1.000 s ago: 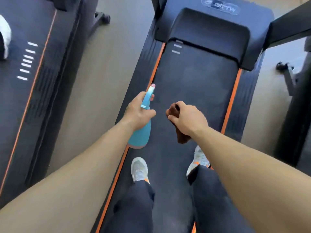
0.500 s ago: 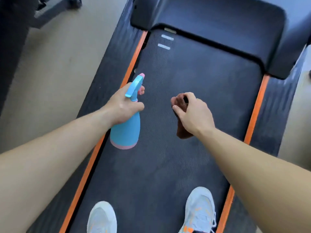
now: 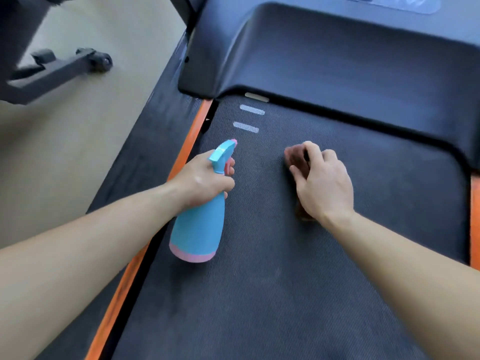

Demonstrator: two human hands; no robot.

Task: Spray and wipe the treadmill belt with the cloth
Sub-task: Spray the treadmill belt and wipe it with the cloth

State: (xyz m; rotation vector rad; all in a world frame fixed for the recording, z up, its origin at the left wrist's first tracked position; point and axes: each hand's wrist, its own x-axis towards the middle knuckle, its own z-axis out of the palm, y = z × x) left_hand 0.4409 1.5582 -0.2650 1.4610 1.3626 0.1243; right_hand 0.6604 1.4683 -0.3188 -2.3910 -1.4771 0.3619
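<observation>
The dark textured treadmill belt (image 3: 285, 294) fills the middle of the view, with orange strips along both sides. My left hand (image 3: 202, 181) grips the neck of a blue spray bottle (image 3: 198, 229) with a pink base, its nozzle pointing forward over the belt's left part. My right hand (image 3: 322, 185) holds a brown cloth (image 3: 294, 157) bunched under its curled fingers, low over the belt's middle. Whether the cloth touches the belt I cannot tell; most of it is hidden beneath the hand.
The treadmill's dark motor cover (image 3: 337, 61) rises just beyond the hands. Two white stripes (image 3: 249, 118) mark the belt's front left. A black side rail (image 3: 145, 165) borders the left. On the beige floor (image 3: 78, 139) at upper left stands another machine's wheeled foot (image 3: 65, 66).
The view has dropped closer to the belt and moved forward toward the motor cover; my shoes have left the frame. Both hands have lowered toward the belt, still holding bottle and cloth.
</observation>
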